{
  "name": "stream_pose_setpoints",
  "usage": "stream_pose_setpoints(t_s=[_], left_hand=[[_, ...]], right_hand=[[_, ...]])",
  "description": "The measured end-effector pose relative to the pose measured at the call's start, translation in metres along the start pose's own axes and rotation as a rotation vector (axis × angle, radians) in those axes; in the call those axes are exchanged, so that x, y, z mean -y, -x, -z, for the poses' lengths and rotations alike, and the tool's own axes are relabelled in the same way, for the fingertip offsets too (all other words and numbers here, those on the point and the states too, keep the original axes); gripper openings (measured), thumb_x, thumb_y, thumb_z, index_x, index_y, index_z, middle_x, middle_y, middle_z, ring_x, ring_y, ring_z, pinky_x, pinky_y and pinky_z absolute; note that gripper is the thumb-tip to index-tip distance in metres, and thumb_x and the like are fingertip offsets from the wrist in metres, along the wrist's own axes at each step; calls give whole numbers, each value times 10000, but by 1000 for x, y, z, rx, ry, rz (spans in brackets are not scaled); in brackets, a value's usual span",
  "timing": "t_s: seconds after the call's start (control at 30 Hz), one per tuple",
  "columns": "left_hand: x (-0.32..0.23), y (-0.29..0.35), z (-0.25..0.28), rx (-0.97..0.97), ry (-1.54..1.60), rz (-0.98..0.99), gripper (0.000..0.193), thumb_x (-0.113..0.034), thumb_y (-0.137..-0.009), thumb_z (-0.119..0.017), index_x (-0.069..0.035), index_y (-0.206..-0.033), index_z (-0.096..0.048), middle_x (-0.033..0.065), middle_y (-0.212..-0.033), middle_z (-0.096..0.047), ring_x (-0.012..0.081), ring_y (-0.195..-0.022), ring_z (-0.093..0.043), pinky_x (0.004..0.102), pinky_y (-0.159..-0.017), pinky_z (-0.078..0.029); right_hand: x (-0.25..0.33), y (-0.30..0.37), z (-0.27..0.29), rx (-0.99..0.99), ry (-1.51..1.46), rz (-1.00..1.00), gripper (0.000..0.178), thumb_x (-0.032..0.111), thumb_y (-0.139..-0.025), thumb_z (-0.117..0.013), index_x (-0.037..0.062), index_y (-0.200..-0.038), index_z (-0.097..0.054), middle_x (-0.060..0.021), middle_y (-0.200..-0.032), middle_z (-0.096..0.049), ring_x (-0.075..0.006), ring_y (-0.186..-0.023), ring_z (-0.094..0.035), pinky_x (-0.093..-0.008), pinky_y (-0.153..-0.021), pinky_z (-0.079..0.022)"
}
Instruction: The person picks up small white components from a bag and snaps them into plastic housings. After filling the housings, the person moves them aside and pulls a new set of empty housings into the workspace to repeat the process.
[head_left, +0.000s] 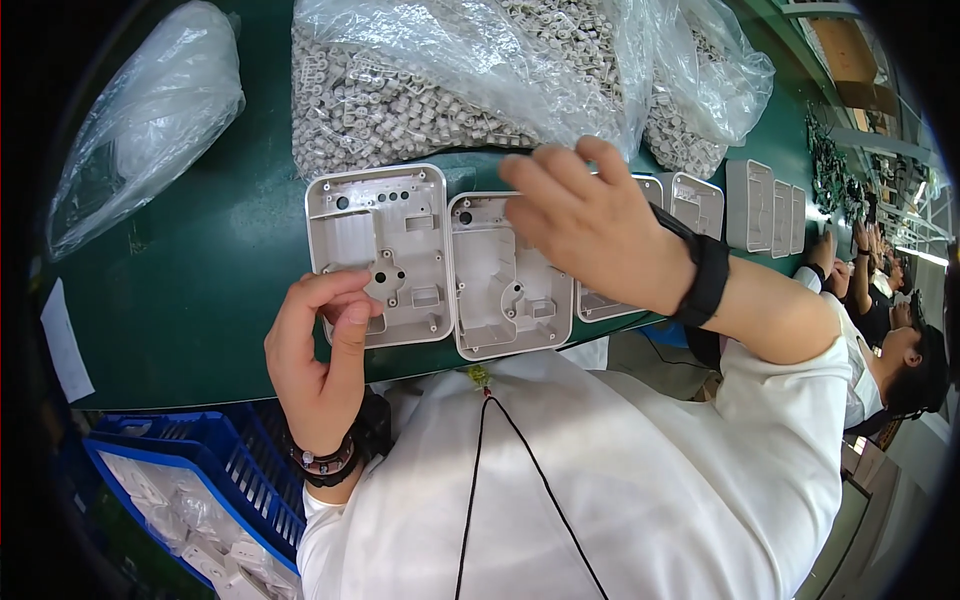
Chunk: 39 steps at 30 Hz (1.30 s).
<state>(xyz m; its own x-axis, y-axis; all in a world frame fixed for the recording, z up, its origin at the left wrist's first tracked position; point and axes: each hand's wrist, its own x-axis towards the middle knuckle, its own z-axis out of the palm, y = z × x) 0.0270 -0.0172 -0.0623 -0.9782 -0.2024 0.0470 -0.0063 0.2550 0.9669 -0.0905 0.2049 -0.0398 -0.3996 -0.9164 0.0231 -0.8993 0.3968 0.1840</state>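
Two pale grey plastic housings lie open side by side along the table's near edge. Over the lower left part of the left housing [422,262] is my left hand [322,345], its fingers bent in toward the thumb. Whether a small part is between those fingertips I cannot make out. My right hand [600,225] hovers above the upper right of the second housing [485,300], near the clear bag [400,110] of small grey plastic parts. Its fingers are apart and loosely bent, with no object visible in them; the thumb is hidden.
More grey housings [697,203] continue rightward along the green table [200,300]. A second bag of parts [690,120] stands behind them, and a crumpled clear bag [160,120] lies far left. Below the table's left edge is a blue crate [215,470]. Other people [905,350] sit at right.
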Motion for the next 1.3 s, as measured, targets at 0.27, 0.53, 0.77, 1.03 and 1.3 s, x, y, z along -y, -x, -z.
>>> stream_pose_setpoints(t_s=[0.27,0.53,0.77,1.03,1.3], left_hand=[[9,-5,13,-144,-98,-47,140,-80,-862,-557,0,-976,-566,92,-923,-575,122,-741,-511,240,-703,-408],[10,-8,7,-75,-445,35,212,-108,-846,-569,-10,-1034,-556,103,-1020,-532,185,-756,-506,286,-691,-427],[2,-11,3,-51,-468,65,213,-97,-862,-537,-20,-1061,-541,100,-1044,-520,203,-819,-493,286,-742,-420],[5,-8,5,-57,-503,14,201,-109,-842,-561,-29,-1026,-563,121,-1056,-536,247,-864,-545,302,-715,-445],[-29,-14,4,-41,-227,-103,168,-110,-819,-598,-16,-957,-586,125,-939,-573,233,-758,-566,290,-645,-439]], right_hand=[[-6,12,7,33,-268,-95,161,115,-683,-609,107,-844,-604,-45,-1099,-494,-209,-970,-478,-355,-847,-350],[-86,-26,51,-107,-214,-165,97,105,-773,-609,72,-864,-594,-76,-925,-556,-250,-793,-558,-355,-662,-442],[-152,-30,-2,-183,-413,-329,112,165,-806,-599,81,-881,-604,-78,-861,-602,-265,-786,-599,-367,-656,-470],[-129,-50,-20,-163,-290,-371,125,144,-790,-609,81,-897,-621,-88,-858,-622,-261,-773,-597,-347,-659,-470],[-56,-47,43,-306,-1197,-338,75,37,-831,-580,19,-903,-589,-65,-862,-577,-148,-760,-559,-251,-669,-438]])
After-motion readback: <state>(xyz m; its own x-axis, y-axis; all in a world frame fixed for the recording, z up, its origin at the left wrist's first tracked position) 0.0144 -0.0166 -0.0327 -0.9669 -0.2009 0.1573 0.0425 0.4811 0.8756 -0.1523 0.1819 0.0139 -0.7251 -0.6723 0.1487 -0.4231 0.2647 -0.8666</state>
